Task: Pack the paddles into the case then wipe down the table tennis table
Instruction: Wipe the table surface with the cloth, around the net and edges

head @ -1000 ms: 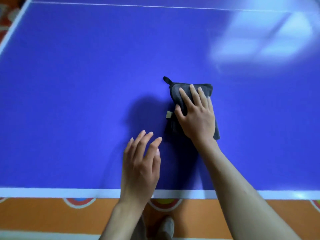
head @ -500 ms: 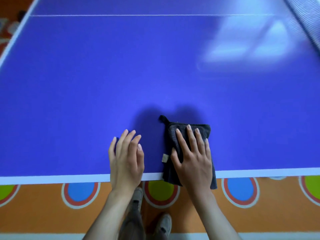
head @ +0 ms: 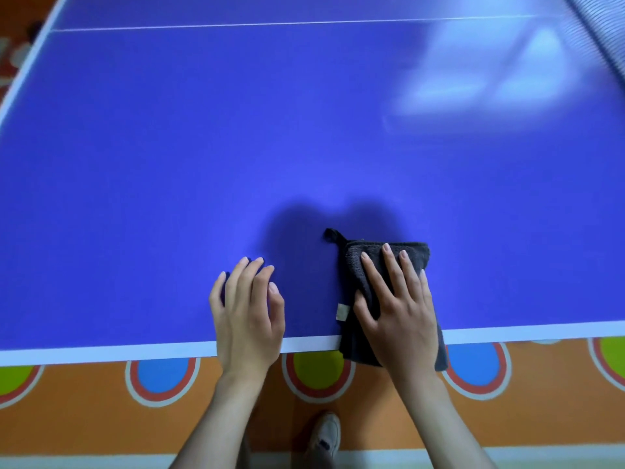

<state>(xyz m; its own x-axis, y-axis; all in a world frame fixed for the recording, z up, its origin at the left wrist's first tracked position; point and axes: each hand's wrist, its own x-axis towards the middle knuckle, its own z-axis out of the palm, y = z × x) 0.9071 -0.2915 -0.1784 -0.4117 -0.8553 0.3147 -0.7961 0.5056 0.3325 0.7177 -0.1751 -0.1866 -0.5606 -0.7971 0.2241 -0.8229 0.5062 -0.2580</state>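
Cloth (head: 353, 265): one, dark, folded, its long axis running away from you, its loop pointing to the far left. Its near end overhangs the table (head: 169, 164) edge's white line. Your right hand (head: 400, 316) presses it with straight fingers; your left hand (head: 248, 314) rests flat beside it. Beyond, blue surface lies open.

left hand (head: 248, 316): bare, no rings, no watch, short plain nails | right hand (head: 399, 313): bare, no rings, short plain nails | forearms: bare, no sleeves in view | pale grey-white low lace-up shoe (head: 326, 434): rounded toe, one visible between the arms
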